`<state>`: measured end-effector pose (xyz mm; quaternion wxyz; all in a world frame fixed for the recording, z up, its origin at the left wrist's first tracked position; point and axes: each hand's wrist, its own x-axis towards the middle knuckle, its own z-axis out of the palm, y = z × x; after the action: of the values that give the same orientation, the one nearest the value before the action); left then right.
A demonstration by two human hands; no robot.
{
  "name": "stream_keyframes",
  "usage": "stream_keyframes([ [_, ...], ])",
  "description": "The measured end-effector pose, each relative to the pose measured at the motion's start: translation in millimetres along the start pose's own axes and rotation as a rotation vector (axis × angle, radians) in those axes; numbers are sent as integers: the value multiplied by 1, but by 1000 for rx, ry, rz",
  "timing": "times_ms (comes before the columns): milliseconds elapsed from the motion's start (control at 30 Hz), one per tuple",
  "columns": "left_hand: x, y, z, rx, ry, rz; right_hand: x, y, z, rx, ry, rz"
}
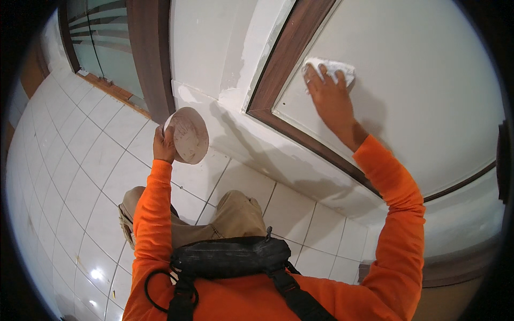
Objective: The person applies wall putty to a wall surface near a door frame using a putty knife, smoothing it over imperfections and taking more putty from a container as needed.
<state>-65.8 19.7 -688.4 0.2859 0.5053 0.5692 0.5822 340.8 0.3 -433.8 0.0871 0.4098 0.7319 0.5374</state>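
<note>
My left hand [163, 143] grips the rim of a round, pale pinkish-beige container [188, 136], tilted so that its smudged inside shows. Up at the right, my right hand [326, 97] presses a crumpled white cloth [339, 68] against a pale, flat panel [407, 91], near its upper left edge. A dark brown wooden frame [286, 53] borders the panel, and the cloth and hand cast a shadow on it.
A frosted striped glass door [107, 53] with a brown frame [150, 53] stands at upper left. Beside it is a patchy white wall [201, 53]. My bent knees [235, 211] are over white floor tiles [91, 176], with a black strapped pouch [230, 254] at my body.
</note>
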Motion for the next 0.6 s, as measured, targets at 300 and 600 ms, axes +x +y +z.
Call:
stream_keyframes([
  [300,2,-4,1,6,4,44,-26,-43,4,314,-15,92],
  [600,0,3,1,-39,-19,40,-10,-42,9,323,95,307],
])
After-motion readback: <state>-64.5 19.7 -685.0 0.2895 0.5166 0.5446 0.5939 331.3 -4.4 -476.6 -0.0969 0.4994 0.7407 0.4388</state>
